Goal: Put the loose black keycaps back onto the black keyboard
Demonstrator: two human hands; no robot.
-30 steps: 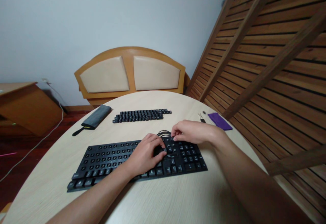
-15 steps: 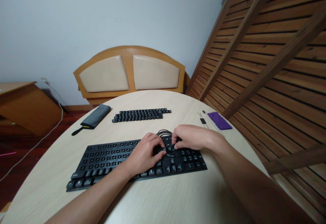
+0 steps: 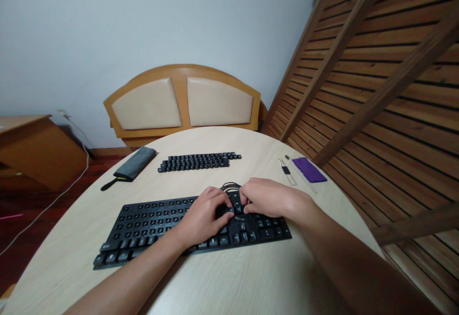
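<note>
The bare counter point(image 3: 236, 276) lies nearest, with both forearms reaching across it. Just beyond is a black keyboard point(image 3: 158, 219), lying flat and slightly angled, with the hands over its right half.

The left hand point(image 3: 206, 217) rests on the keys, its thumb and forefinger curled a little apart; whether it grips a key or only steadies the board, I cannot tell. The right hand point(image 3: 263, 198) is nearly closed, thumb and fingertips together at the keys just beside the left; any cap between them is hidden.

I judge the work to be part-way. The upper rows on the left show bare key stems, while the 2 rows along the near left edge and the lower number pad still carry caps. Under the hands, the count cannot be made out.

A coiled black cable point(image 3: 230, 187) lies behind the keyboard. Further back on the right are a wire tool point(image 3: 286, 170) with a black grip, a thin rod point(image 3: 303, 175) and a folded purple cloth point(image 3: 309, 169); on the left, a grey pouch point(image 3: 136, 163). Loose keycaps point(image 3: 195, 162) sit between them in neat rows, off the board. Beyond the counter stands a wooden headboard point(image 3: 183, 100), against a pale wall point(image 3: 161, 18).
</note>
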